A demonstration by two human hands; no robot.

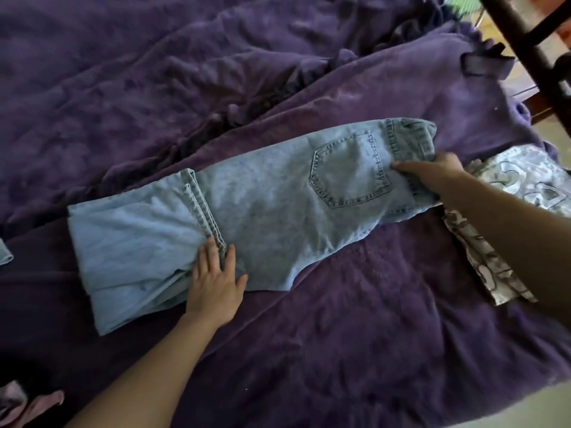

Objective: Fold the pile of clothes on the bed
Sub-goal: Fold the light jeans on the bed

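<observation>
At the far left edge, well away from any fingers, a small bit of denim (6,253) peeks in. A pink cloth (27,403) lies low in the corner. Next come the light blue jeans (272,211), spread long across the purple blanket (370,335). The legs are folded back on top, so the leg ends (200,208) lie just past the left fingertips.

The left hand (216,282) lies flat on the jeans. Its fingers (211,253) are straight and a little spread. They press down and grab nothing. To the left of those fingers the denim is bunched in thick layers. To the right of them it runs smooth up to the back pocket (349,174).

The right hand (432,174) rests on the waistband end. One of its fingers (404,166) lies straight on the denim, right at the pocket's edge. I cannot tell if the other fingers pinch the waistband. Behind that hand, by the wrist, a pale patterned cloth (525,180) lies just beside the jeans. Far above those fingers stands a dark wooden post (525,32).
</observation>
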